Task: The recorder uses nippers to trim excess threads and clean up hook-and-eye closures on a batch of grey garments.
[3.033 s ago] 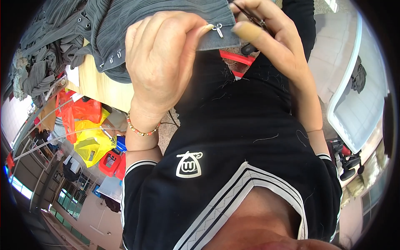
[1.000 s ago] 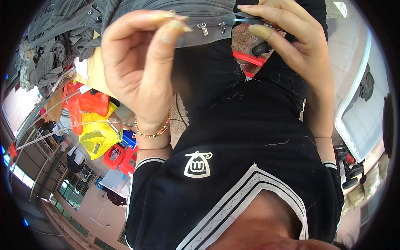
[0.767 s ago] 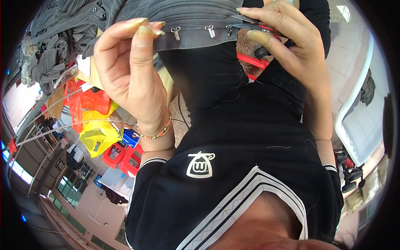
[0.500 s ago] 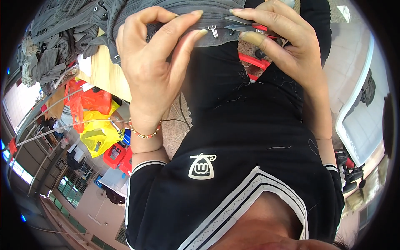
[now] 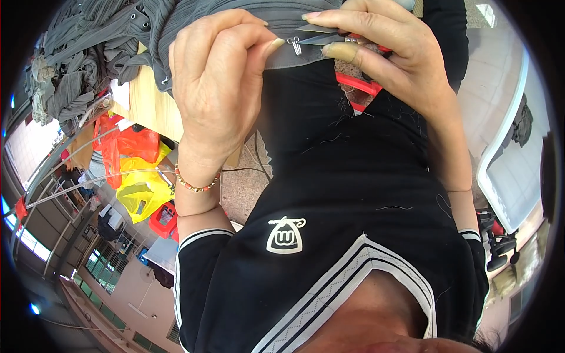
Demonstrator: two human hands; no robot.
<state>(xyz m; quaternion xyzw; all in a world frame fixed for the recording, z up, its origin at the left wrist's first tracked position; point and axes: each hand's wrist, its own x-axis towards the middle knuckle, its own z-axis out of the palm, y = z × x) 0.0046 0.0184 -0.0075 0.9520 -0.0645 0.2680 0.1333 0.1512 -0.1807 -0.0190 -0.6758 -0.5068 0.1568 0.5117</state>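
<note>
So the left hand (image 5: pixel 220 88) is pinching the near edge of the grey cloth (image 5: pixel 276 17) right beside a small metal hook (image 5: pixel 292 44) sewn on it, thumb and forefinger pressed tight together. The right hand (image 5: pixel 388 56) is closed around a small pair of snips (image 5: pixel 323 36), blades pointing left and just about touching that hook. More grey cloth is heaped on the wooden tabletop (image 5: pixel 150 109) far left, yellow and orange bags (image 5: pixel 138 179) below it.

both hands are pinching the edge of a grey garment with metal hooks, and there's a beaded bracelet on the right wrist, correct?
Not quite: the beaded bracelet is on the left wrist, as the head view shows. The left hand and right hand do pinch the hooked edge of the grey garment.
</note>
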